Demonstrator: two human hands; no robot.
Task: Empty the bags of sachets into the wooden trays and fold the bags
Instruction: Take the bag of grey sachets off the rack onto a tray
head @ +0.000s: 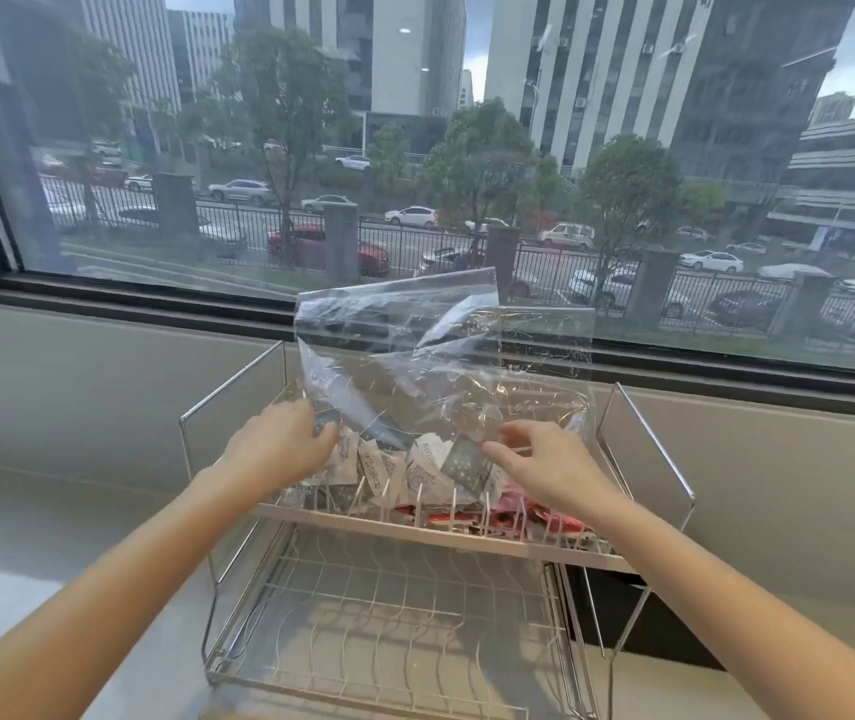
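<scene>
A clear plastic bag (441, 356) stands upended over the upper tier of a metal rack (446, 532), its closed end raised toward the window. White and grey sachets (415, 467) spill from its mouth onto the left of the tier, next to red sachets (534, 517) on the right. My left hand (280, 441) pinches the bag's lower left edge. My right hand (539, 465) grips the lower right edge, fingers touching a grey sachet. No wooden tray shows clearly.
The lower wire tier (389, 615) of the rack holds nothing. The rack stands on a pale counter (51, 537) against a low wall (77, 381) under a large window (415, 122). A dark opening (617, 610) lies behind the rack at right.
</scene>
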